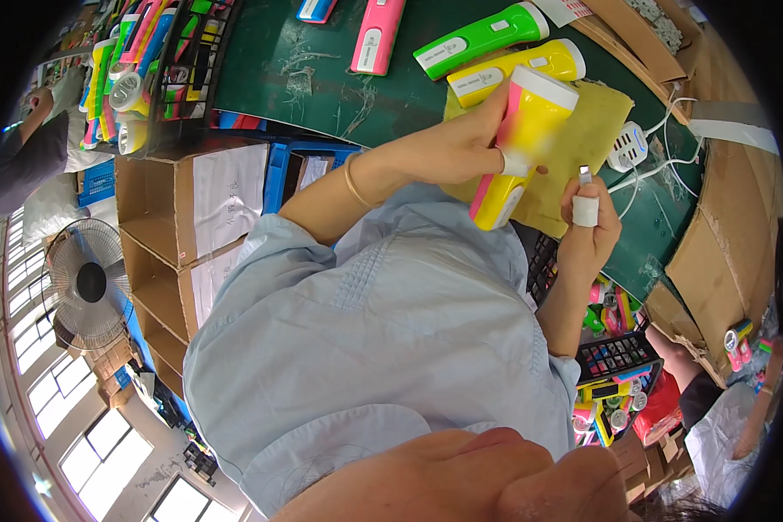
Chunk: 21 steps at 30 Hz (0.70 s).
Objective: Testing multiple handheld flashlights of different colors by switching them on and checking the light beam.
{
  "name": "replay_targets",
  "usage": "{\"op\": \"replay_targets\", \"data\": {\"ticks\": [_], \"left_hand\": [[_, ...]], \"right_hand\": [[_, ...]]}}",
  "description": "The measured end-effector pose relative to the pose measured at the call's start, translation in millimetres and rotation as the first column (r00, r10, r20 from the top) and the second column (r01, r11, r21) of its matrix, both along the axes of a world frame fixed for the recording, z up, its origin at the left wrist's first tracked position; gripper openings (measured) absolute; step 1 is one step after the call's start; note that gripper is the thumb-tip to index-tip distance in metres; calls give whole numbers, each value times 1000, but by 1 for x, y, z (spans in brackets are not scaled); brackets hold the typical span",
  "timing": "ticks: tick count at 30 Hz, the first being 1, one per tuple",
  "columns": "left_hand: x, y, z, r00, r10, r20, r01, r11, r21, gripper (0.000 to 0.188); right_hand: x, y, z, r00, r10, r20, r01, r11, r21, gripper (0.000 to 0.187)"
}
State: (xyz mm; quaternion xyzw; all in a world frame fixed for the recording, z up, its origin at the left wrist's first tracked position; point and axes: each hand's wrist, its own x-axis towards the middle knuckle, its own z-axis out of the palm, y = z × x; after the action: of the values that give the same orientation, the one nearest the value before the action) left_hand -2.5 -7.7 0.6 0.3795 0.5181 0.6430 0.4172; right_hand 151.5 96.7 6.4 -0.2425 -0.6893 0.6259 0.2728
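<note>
My left hand point(465, 139) is closed around a yellow and pink flashlight point(548, 104) with a white head, its head end pointing up and away. The flashlight's middle is blurred. White tape wraps a finger of this hand. To the right of it, my right hand point(590, 233) pinches a small plug with a metal tip point(585, 172), apart from the flashlight. A white band covers that thumb. A yellow cloth point(600, 113) lies on the table beneath both. Just beyond lie a yellow flashlight point(557, 59) and a green flashlight point(487, 39).
A white multi-port USB charger point(626, 146) with white cables stands on the green table point(322, 96). Another pink flashlight point(378, 35) lies farther left. Black crates of flashlights flank me, one at left point(161, 87), one at right point(618, 355). Cardboard boxes point(157, 204) and a fan point(87, 283) are at left.
</note>
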Motion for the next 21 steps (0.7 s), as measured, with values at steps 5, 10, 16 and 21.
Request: {"op": "replay_targets", "data": {"ticks": [5,10,16,21], "left_hand": [[2,5,22,979,2,-203,-34,987,-155,67],[6,10,11,870,180,-458,-281,946,-163,70],[9,11,9,837,189,-513,-319,931,-178,67],[14,14,4,757,252,-603,-384,918,-98,65]], "right_hand": [[-17,7,24,979,197,-47,-187,970,154,21],[-29,12,25,969,165,185,-210,942,262,20],[-29,10,28,963,162,216,-216,943,255,21],[-32,1,40,926,-4,378,-214,819,533,20]]}}
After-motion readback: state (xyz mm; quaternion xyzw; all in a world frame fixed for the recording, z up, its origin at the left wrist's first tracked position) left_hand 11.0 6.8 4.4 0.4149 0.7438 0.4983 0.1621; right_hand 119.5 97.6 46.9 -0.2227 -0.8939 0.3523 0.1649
